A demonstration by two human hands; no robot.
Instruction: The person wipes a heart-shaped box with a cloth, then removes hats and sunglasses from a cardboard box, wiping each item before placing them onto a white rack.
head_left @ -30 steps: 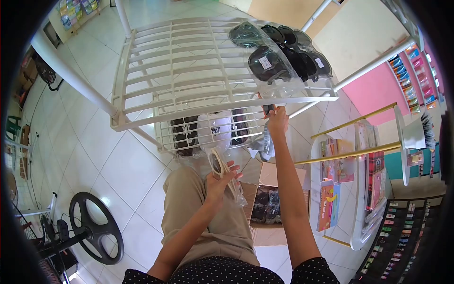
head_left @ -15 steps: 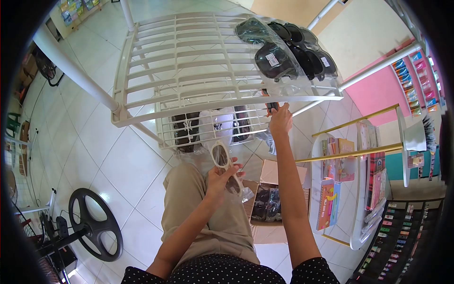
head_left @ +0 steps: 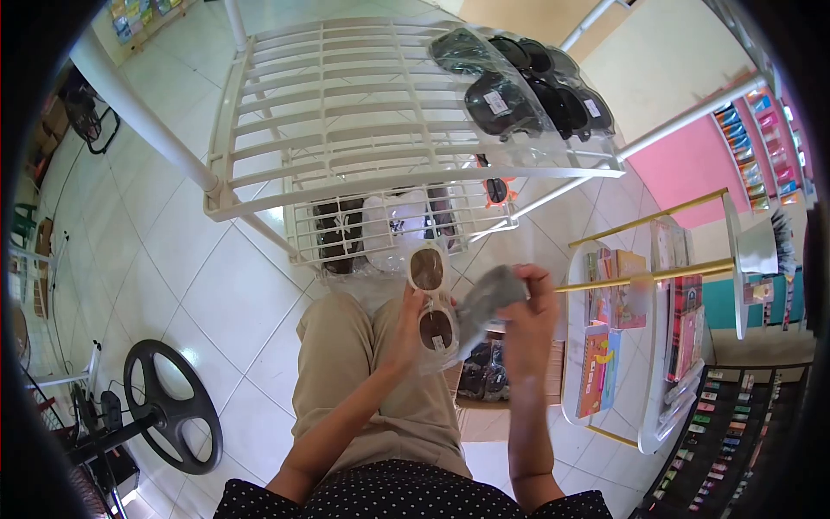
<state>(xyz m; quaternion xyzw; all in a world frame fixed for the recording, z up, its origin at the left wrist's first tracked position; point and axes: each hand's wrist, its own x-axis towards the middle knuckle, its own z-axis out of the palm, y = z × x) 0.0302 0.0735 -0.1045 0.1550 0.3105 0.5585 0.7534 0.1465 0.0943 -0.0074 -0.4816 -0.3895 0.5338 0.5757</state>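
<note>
My left hand [head_left: 403, 330] holds a pair of white-framed sunglasses [head_left: 430, 298] with brown lenses, still partly in a clear plastic sleeve. My right hand [head_left: 529, 318] is closed on a grey cloth [head_left: 486, 300] right beside the sunglasses. An orange-framed pair of sunglasses [head_left: 496, 188] sits at the right edge of the lower white wire shelf [head_left: 380, 235], apart from both hands. Several bagged black sunglasses [head_left: 522, 88] lie on the upper wire shelf [head_left: 337, 112].
A cardboard box [head_left: 484, 381] with bagged dark sunglasses sits on the tiled floor by my legs. A white round display stand [head_left: 640, 346] with booklets stands to the right. A black fan base [head_left: 173, 417] lies at lower left.
My right hand has come down from the lower shelf edge, leaving the orange sunglasses there, and now holds the grey cloth by the white sunglasses. My left hand raised the white sunglasses slightly.
</note>
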